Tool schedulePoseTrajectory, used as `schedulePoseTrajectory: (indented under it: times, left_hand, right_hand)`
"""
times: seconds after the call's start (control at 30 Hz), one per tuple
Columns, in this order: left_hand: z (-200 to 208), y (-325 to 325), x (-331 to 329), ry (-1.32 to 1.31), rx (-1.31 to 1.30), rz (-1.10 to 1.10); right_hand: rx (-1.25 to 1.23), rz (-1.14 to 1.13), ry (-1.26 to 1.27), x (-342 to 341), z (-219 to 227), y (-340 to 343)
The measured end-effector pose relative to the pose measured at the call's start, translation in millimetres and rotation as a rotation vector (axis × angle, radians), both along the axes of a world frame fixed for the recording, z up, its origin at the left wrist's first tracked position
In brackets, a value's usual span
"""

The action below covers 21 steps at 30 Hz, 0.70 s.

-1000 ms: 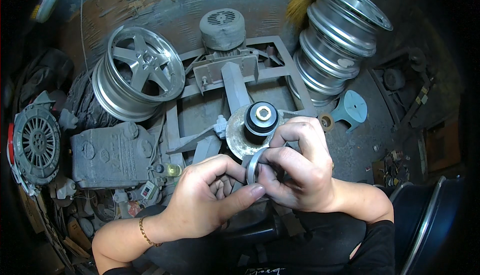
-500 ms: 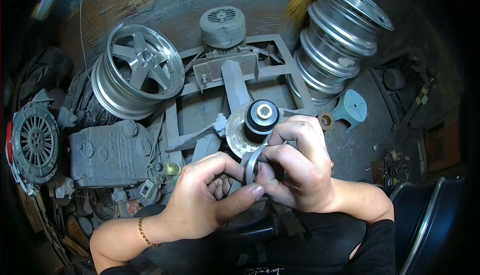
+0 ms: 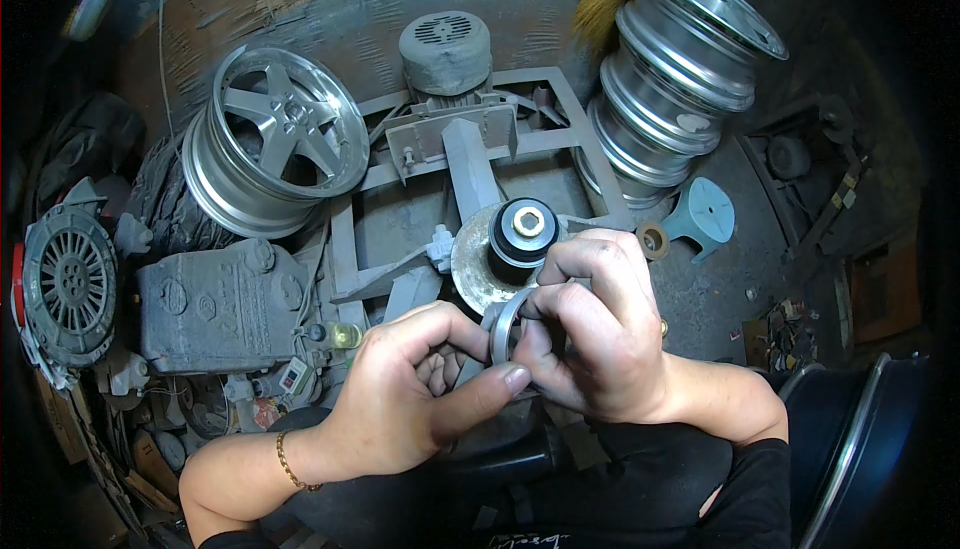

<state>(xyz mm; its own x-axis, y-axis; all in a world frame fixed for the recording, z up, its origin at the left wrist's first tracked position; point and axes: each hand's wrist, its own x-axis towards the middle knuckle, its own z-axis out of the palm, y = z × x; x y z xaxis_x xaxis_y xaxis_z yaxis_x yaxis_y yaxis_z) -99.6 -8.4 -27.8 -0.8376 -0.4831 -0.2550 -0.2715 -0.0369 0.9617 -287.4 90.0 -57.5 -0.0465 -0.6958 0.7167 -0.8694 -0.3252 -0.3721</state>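
A narrow grey ring, seen nearly edge-on, is held between my two hands, close to my body. My left hand is closed on its left side, the thumb at the ring's lower edge and the curled fingers behind it. From the other side my right hand pinches the ring, with fingertips at its opening; what else these fingers may hold is hidden. Just beyond the hands stands an upright spindle with a black round cap and a brass-coloured hex bolt on top. Under it lies a worn round metal plate.
The spindle sits on a dusty steel frame with an electric motor at its far end. A five-spoke wheel rim leans left; stacked rims rise right, near a pale blue stool and tape roll. A grey tank lies left.
Almost nothing differs. My right hand and fingers have shifted very slightly around the ring; the left hand keeps its hold.
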Motion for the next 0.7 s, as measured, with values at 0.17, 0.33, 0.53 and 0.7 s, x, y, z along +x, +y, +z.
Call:
schedulePoseTrajectory:
  times: [0.17,0.33,0.53,0.7]
  left_hand:
    - [0,-1,2,-0.034,0.057,0.012]
    - [3,-1,2,-0.026,0.080,0.018]
    - [-11,2,-1,0.143,-0.106,0.038]
    - [-10,0,-1,0.089,-0.133,0.015]
  right_hand:
    - [0.035,0.005,-0.019,-2,5,4]
    - [0.050,0.029,-0.062,-3,9,7]
    - [0.028,0.039,-0.076,-1,8,5]
    - [0.052,0.031,-0.030,-3,7,6]
